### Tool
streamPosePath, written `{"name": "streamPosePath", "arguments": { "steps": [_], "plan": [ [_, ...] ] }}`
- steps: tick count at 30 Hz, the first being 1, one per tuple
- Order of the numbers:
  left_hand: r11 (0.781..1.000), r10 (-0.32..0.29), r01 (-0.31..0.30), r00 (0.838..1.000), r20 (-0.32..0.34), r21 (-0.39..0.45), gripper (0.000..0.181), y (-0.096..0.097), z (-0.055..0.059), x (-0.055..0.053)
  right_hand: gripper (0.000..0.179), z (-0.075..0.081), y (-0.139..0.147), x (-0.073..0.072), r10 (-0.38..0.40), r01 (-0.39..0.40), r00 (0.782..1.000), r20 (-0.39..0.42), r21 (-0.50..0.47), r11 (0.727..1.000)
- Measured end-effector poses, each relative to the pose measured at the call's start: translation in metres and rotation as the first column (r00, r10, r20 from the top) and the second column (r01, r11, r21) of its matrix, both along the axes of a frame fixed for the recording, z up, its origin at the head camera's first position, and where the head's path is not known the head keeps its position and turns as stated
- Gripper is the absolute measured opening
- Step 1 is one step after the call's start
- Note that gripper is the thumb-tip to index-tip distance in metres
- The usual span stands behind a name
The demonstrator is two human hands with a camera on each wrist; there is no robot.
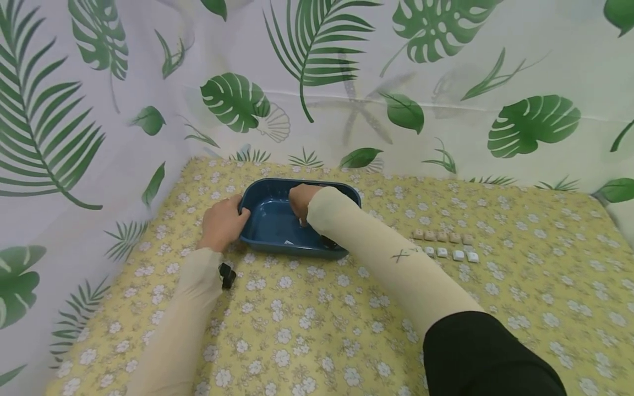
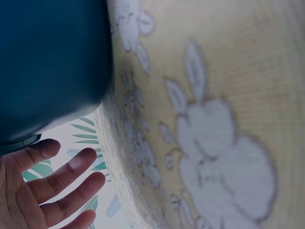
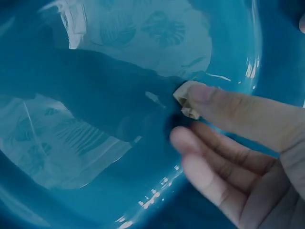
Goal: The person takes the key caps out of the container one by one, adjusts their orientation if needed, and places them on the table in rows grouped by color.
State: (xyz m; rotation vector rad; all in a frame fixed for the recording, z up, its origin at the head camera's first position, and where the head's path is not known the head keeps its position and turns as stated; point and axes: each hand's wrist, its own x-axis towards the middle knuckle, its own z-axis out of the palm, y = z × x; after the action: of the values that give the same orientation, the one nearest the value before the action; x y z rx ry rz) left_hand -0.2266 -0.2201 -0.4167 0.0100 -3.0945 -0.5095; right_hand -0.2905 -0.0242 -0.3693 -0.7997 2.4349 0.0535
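A blue plastic basin [image 1: 277, 248] sits on the cloth. My left hand [image 1: 224, 220] holds its left rim, with the thumb on the rim and the fingers outside. In the left wrist view the fingers of the left hand [image 2: 57, 191] spread out beside the basin wall [image 2: 52, 67]. My right hand [image 1: 302, 201] reaches down inside the basin. Seen from the right wrist, that hand [image 3: 238, 148] pinches a small cream keycap [image 3: 186, 98] between thumb and fingers, its hollow underside partly showing. The forearm hides the basin's right part in the head view.
On the yellow flowered cloth [image 1: 307, 319], to the right of the basin, lie a row of beige keycaps [image 1: 442, 236] and a row of white keycaps [image 1: 458, 255]. The right forearm partly covers the left ends. A leaf-patterned curtain [image 1: 346, 110] stands behind.
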Motion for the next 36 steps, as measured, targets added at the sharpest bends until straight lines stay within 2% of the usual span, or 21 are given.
{"name": "streamPosePath", "arguments": {
  "steps": [3, 6, 12, 17, 23, 27, 30, 36],
  "plan": [
    [1.000, 0.002, -0.003, 1.000, 0.005, 0.005, 0.048, 0.000, -0.001, 0.000, 0.006, -0.001, 0.002, -0.001, 0.015, -0.014, 1.000, 0.010, -0.032, 0.999],
    [1.000, 0.009, -0.009, 1.000, 0.006, 0.007, 0.048, -0.001, -0.001, -0.001, 0.004, -0.007, 0.003, -0.010, 0.006, -0.002, 0.999, 0.040, -0.087, 0.996],
    [1.000, 0.017, -0.017, 1.000, 0.009, 0.006, 0.047, 0.000, 0.001, -0.001, 0.009, -0.014, 0.002, -0.020, -0.049, 0.063, 0.995, 0.086, -0.162, 0.985],
    [1.000, 0.017, -0.017, 1.000, 0.014, 0.009, 0.047, 0.000, 0.000, 0.000, 0.015, -0.015, 0.002, -0.020, -0.075, 0.092, 0.990, 0.117, -0.143, 0.985],
    [1.000, 0.015, -0.015, 1.000, 0.008, 0.008, 0.048, 0.001, 0.000, 0.000, 0.016, -0.012, 0.006, -0.014, -0.116, 0.135, 0.980, 0.160, -0.114, 0.984],
    [1.000, 0.014, -0.014, 1.000, 0.005, 0.013, 0.049, 0.001, 0.001, 0.000, 0.012, -0.009, 0.010, -0.011, -0.112, 0.132, 0.980, 0.163, -0.119, 0.984],
    [1.000, 0.012, -0.012, 1.000, 0.000, 0.009, 0.048, 0.001, 0.001, 0.000, 0.010, -0.006, 0.012, -0.013, -0.087, 0.113, 0.983, 0.163, -0.159, 0.981],
    [1.000, 0.012, -0.012, 1.000, 0.003, 0.004, 0.047, 0.002, 0.002, 0.001, 0.009, 0.004, 0.019, -0.021, -0.048, 0.081, 0.992, 0.112, -0.305, 0.949]
  ]
}}
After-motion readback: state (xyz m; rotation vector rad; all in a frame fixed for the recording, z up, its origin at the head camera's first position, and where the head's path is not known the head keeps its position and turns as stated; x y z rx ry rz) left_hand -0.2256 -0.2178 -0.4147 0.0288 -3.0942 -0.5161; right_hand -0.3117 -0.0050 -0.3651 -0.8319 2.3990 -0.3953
